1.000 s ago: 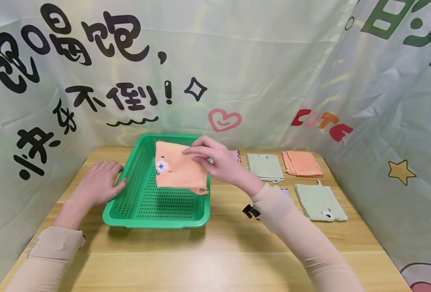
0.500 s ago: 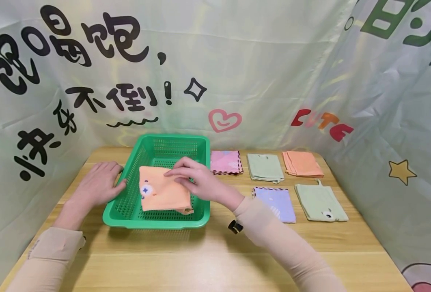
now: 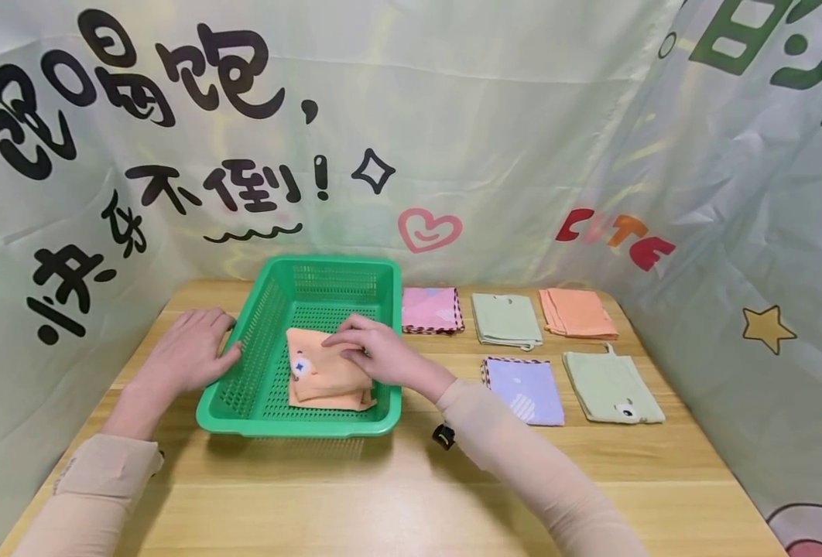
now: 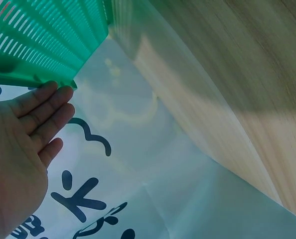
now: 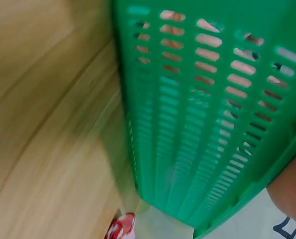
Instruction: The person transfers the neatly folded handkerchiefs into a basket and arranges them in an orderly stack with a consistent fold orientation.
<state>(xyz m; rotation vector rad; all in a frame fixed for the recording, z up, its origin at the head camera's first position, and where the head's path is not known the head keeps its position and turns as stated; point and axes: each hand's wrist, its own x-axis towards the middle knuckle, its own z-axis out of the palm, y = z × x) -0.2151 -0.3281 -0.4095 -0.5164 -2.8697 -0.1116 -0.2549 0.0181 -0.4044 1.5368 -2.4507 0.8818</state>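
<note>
A folded orange hand towel (image 3: 322, 379) with an embroidered bear face lies low inside the green plastic basket (image 3: 265, 428). Reaching over the basket's right rim, my right hand (image 3: 381, 354) pinches this towel near its upper right part. My left hand (image 3: 191, 350) rests with relaxed fingers against the basket's left rim. From the left wrist view, the fingers of that left hand (image 4: 36, 124) look nearly straight, touching the edge of the basket. The basket's slotted wall (image 5: 188, 119) fills much of the right wrist view and hides the towel; only part of the hand shows there.
Right of the basket lie a pink towel (image 3: 430, 309), a pale green towel (image 3: 505, 319) and another orange towel (image 3: 577, 312). Nearer are a lavender towel (image 3: 524, 393) and a second green towel (image 3: 613, 387). A printed cloth (image 3: 508, 155) encloses the wooden table (image 3: 411, 495).
My right hand has carried the orange towel down and toward me into the basket, uncovering the pink and lavender towels. The left hand stays on the rim.
</note>
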